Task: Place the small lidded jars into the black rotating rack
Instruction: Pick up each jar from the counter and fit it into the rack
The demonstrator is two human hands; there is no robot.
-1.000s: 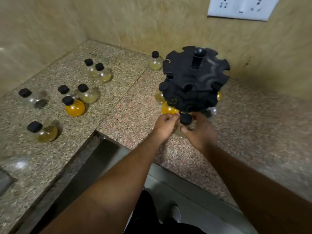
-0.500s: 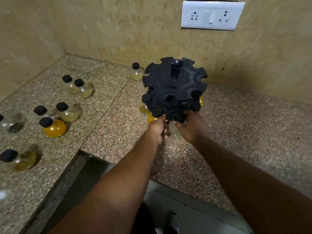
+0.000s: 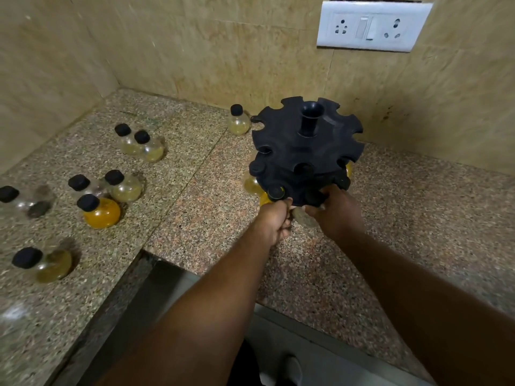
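Note:
The black rotating rack stands on the granite counter near the back wall, with two notched tiers and a centre post. Its lower tier holds a yellow jar on the left, an orange jar beside it and another jar on the right. My right hand grips a small clear jar under the lower tier's front edge, its black lid hidden among the notches. My left hand is closed at the same front rim, fingers pinching the tier's edge beside that jar.
Several loose black-lidded jars lie on the left counter, among them an orange one and a yellowish one. Another jar stands behind the rack. A sink recess opens below my arms. A white switch plate is on the wall.
Both hands have pushed forward and up to the rack's lower tier, carrying the jar from in front of the rack into its front edge. My view has tilted up.

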